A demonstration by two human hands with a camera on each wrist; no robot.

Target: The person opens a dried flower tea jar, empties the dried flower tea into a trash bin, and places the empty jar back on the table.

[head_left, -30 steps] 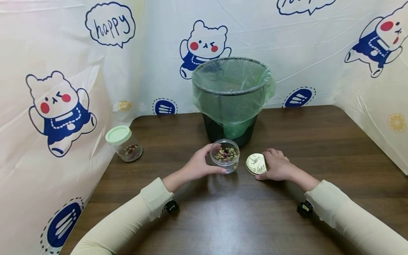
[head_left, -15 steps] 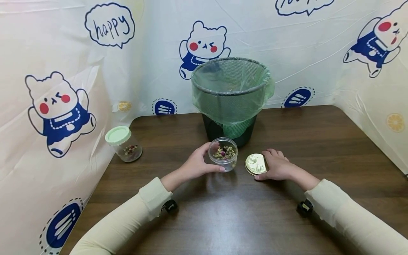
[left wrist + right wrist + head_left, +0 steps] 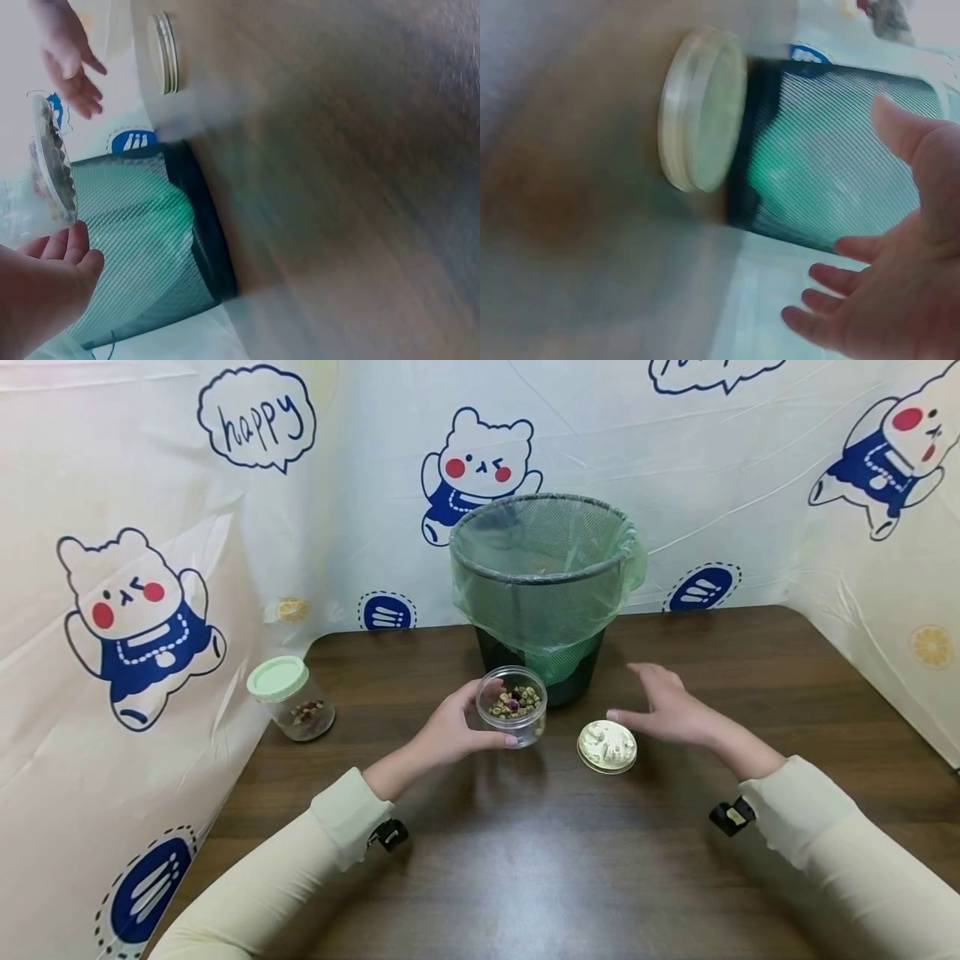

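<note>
My left hand [image 3: 453, 727] grips a clear jar [image 3: 529, 732] from its left side, thumb in front and fingers behind. The jar has no lid on it and holds dried flower buds [image 3: 514, 702]; it is tilted slightly and held above the table. A gold lid [image 3: 607, 745] lies on the table to the right of the jar. Just beyond and right of the lid, my right hand [image 3: 671, 708] is raised with fingers spread and holds nothing. In the right wrist view, the fingers [image 3: 832, 279] stand apart from the lid.
A mesh bin with a green bag [image 3: 543, 610] stands at the back middle, right behind the jar. A second jar with a pale green lid [image 3: 278, 678] stands at the table's left edge. Patterned sheeting [image 3: 337, 485] hangs around the brown table [image 3: 525, 877].
My right hand has let go of the gold lid and lifted up and away from it, fingers opening. The left hand has moved the jar slightly left and up.
</note>
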